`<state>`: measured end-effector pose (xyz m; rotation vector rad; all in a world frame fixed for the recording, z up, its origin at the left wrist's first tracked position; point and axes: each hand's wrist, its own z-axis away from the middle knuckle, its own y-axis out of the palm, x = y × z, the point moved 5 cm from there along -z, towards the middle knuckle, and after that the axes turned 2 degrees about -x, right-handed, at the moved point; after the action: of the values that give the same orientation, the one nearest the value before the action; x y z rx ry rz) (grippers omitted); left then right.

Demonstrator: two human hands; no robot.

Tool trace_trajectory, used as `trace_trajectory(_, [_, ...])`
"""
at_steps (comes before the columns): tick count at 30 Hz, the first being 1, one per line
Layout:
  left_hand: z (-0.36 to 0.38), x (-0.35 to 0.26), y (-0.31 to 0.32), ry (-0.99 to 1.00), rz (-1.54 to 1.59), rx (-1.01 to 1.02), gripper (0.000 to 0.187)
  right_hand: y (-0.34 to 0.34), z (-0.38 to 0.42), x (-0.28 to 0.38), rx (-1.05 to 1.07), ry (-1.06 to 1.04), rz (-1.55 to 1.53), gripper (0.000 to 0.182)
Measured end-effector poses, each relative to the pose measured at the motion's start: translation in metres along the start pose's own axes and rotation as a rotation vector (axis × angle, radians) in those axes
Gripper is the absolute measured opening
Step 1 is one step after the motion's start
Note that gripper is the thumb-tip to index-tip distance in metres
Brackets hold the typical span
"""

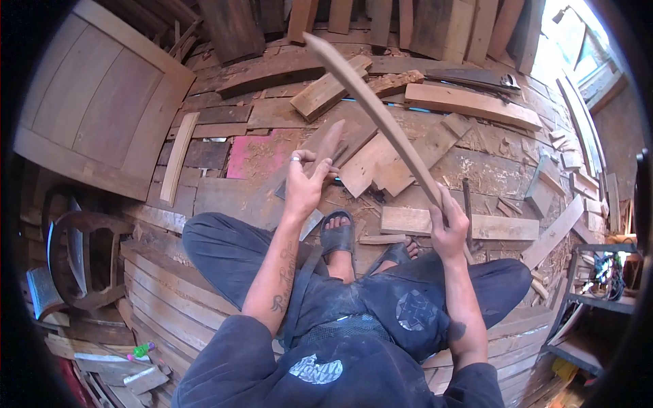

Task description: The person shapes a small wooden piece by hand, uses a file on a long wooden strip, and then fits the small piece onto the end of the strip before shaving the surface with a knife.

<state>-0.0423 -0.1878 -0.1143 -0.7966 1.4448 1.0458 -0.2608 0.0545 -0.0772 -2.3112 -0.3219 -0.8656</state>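
Observation:
My left hand [306,182] is closed around a short, reddish-brown piece of wood [330,141] whose tapered end points up and away from me. A ring shows on one of its fingers. On the right, my right hand [450,226] grips a long, slightly curved wooden strip [381,115] near its lower end. The strip slants up to the left, and its pointed far tip is raised over the floor. The two pieces are apart from each other. Below my hands are my crossed legs and sandals [337,238].
Boards [469,227] and offcuts lie over the plank floor among wood shavings. A panelled wooden door [102,102] stands at the left, above a carved wooden frame [85,262]. Planks [469,27] lean along the back. A shelf [592,299] with tangled items is at right.

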Motion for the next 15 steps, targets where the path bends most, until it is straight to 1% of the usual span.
trace_trajectory(2, [0.002, 0.001, 0.000, 0.045, -0.109, 0.015, 0.042, 0.006, 0.003, 0.005, 0.030, -0.021, -0.063, 0.048])
trace_trajectory(3, [0.004, 0.000, 0.000, -0.024, -0.194, 0.052, 0.041, 0.007, 0.006, 0.006, 0.035, -0.026, -0.090, 0.048])
trace_trajectory(4, [0.006, -0.005, 0.000, -0.091, -0.279, 0.098, 0.041, 0.011, 0.010, 0.000, 0.127, 0.050, -0.054, 0.049])
trace_trajectory(5, [0.006, -0.006, 0.003, -0.156, -0.366, 0.150, 0.041, 0.014, 0.012, -0.005, 0.177, 0.067, 0.027, 0.049])
trace_trajectory(7, [0.010, 0.001, 0.006, -0.141, -0.290, 0.108, 0.038, 0.021, 0.014, -0.017, 0.273, 0.102, 0.191, 0.049])
trace_trajectory(9, [0.008, 0.003, 0.006, -0.159, -0.233, 0.115, 0.038, 0.017, 0.012, -0.017, 0.213, 0.086, 0.132, 0.049])
trace_trajectory(12, [0.009, 0.004, 0.008, -0.238, -0.172, 0.185, 0.041, 0.010, 0.008, -0.002, 0.123, 0.033, -0.036, 0.048])
trace_trajectory(15, [0.016, -0.010, 0.020, 0.008, -0.445, 0.211, 0.045, 0.017, 0.010, -0.002, 0.133, 0.094, -0.111, 0.048])
